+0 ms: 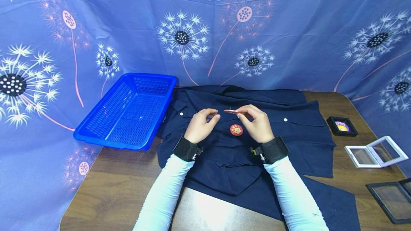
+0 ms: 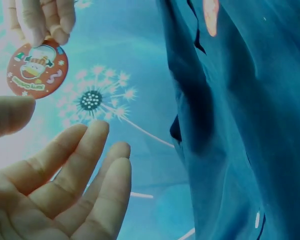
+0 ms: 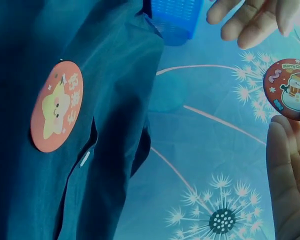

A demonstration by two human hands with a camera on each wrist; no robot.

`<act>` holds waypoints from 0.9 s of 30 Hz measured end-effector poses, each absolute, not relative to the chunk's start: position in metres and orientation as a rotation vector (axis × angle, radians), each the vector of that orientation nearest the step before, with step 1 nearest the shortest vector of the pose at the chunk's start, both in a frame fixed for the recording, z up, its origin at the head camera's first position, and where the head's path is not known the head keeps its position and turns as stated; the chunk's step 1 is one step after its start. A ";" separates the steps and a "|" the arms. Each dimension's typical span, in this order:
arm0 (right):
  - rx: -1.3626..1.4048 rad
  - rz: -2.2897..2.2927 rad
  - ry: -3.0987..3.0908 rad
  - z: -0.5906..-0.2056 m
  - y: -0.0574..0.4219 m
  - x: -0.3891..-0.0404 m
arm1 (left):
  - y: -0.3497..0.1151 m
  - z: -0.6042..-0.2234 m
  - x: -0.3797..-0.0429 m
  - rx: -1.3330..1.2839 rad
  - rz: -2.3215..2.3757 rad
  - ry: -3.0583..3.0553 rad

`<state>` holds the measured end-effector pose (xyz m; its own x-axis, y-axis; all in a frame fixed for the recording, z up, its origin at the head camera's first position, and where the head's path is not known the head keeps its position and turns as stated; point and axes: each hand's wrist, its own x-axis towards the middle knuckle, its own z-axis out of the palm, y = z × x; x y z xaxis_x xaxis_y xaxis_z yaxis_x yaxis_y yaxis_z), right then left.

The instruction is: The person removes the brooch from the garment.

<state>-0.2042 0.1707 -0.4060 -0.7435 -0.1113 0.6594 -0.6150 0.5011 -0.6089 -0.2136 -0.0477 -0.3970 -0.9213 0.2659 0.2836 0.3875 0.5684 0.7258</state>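
My right hand (image 1: pixel 257 122) pinches a round red button badge (image 1: pixel 229 111) by its edge, above a dark navy shirt (image 1: pixel 218 159). A snowman and a "Merry Christmas" line decorate its face (image 3: pixel 290 89) in the right wrist view. From the back a thin pin sticks up in the head view. Left of the badge is my left hand (image 1: pixel 202 126), fingers loosely bent and holding nothing; a gap separates its fingertips from the badge in the left wrist view. A second red badge (image 1: pixel 236 130) with a yellow star lies on the shirt between the hands.
A blue plastic basket (image 1: pixel 128 142) stands at the left, beside the shirt. Along the right side of the wooden table (image 1: pixel 128 184) are a small black box (image 1: pixel 334 127) with a colourful badge, an open white frame case (image 1: pixel 361 165) and an open black frame case (image 1: pixel 393 202).
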 end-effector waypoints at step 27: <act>0.818 1.154 -2.156 -0.412 0.161 -0.206 | -0.049 -0.398 -0.217 -0.554 -1.602 -2.689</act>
<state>-0.2056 0.1607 -0.4118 -0.6600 -0.2505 0.7082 -0.7282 0.4447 -0.5214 -0.2171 -0.0492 -0.3979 -0.9385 0.3136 0.1445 0.2764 0.4316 0.8587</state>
